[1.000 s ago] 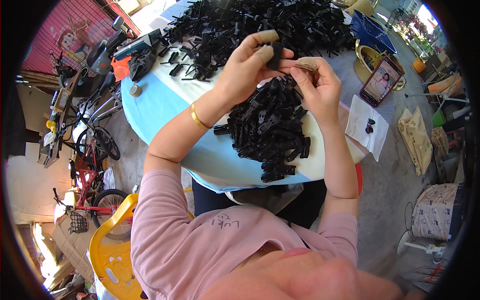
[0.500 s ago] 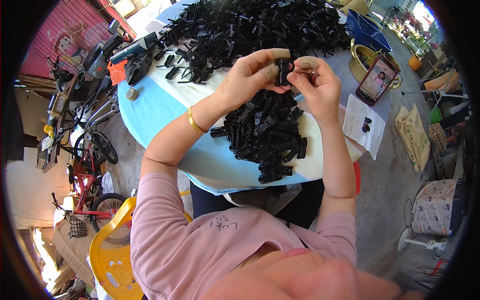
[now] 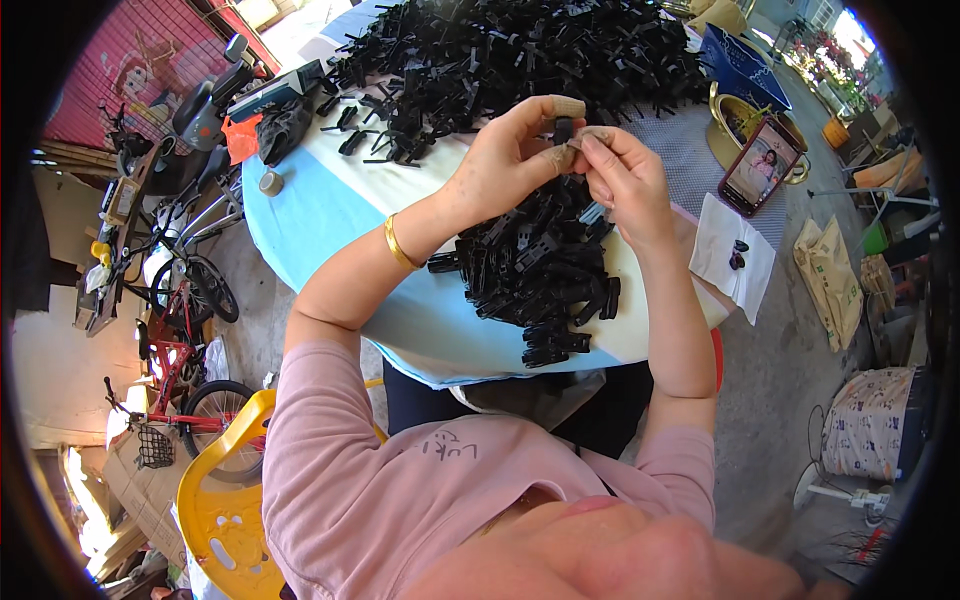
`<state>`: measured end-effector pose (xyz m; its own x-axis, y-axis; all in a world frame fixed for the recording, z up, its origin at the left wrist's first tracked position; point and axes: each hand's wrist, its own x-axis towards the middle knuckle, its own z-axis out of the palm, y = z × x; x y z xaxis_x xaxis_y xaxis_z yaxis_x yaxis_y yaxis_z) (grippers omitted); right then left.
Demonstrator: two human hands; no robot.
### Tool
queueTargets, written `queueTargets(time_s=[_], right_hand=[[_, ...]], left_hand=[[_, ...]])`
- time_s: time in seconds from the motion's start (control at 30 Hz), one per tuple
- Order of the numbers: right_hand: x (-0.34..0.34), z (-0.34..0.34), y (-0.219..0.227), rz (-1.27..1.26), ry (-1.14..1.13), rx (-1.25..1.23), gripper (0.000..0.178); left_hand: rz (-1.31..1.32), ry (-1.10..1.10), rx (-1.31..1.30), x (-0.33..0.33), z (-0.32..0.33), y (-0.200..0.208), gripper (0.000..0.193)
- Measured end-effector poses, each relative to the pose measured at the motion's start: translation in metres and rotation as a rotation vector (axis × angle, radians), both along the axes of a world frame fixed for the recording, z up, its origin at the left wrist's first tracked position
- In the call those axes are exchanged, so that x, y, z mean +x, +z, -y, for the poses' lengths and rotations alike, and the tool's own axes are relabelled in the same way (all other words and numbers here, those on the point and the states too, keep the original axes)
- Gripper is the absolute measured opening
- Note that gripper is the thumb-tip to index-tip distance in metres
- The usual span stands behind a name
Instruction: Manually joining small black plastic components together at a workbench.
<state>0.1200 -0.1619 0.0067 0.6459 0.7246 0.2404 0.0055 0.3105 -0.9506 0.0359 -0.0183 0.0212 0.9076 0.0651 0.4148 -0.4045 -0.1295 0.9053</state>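
Note:
My left hand [image 3: 505, 160] is closed on a small black plastic piece [image 3: 563, 130], held between taped thumb and forefinger above the table. Against its right side my right hand [image 3: 628, 180] pinches with taped fingertips; what lies between them is too small and covered to make out. Just below the hands lies a heap of black plastic pieces [image 3: 535, 265], oblong and slotted, reaching toward the table's near edge. A small light-blue thing [image 3: 592, 213] shows beneath my right hand. Beyond spreads a much larger pile of black pieces [image 3: 520, 55], many with thin tails.
The round table has a blue and white cloth [image 3: 315, 225]. At right a phone [image 3: 762, 165] leans on a brass-coloured pot [image 3: 722, 140], near a white tissue [image 3: 725, 270] with small dark items. A tape roll [image 3: 270, 183] sits at left. A yellow chair [image 3: 225, 500] stands behind.
My right hand has turned inward, and its fingertips have closed against the piece in my left hand. A reddish-brown glint by the right fingers no longer shows. The left hand barely moved.

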Motion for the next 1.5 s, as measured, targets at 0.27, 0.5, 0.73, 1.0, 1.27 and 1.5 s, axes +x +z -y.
queueTargets(time_s=[0.27, 0.5, 0.73, 1.0, 1.27, 1.5], right_hand=[[-0.008, -0.002, 0.002, 0.123, -0.101, -0.066, 0.016], [-0.012, -0.003, 0.001, 0.0, -0.049, -0.032, 0.012], [-0.008, -0.003, 0.003, 0.025, -0.088, -0.049, 0.013], [0.044, 0.013, -0.002, 0.01, -0.407, 0.106, 0.018], [0.053, -0.005, -0.031, 0.896, -0.682, -0.568, 0.027], [0.041, -0.013, -0.02, 0.99, -0.663, -0.994, 0.045]], left_hand=[[-0.016, 0.084, 0.093, -0.003, -0.002, 0.002, 0.034], [0.029, 0.14, 0.154, -0.005, 0.001, -0.001, 0.028], [0.258, 0.277, 0.4, -0.001, 0.003, 0.004, 0.026], [-0.094, -0.099, 0.14, -0.001, -0.01, 0.011, 0.028], [0.238, 0.111, 0.687, -0.008, 0.008, 0.009, 0.03], [0.172, 0.076, 0.932, -0.018, 0.018, 0.0, 0.032]])
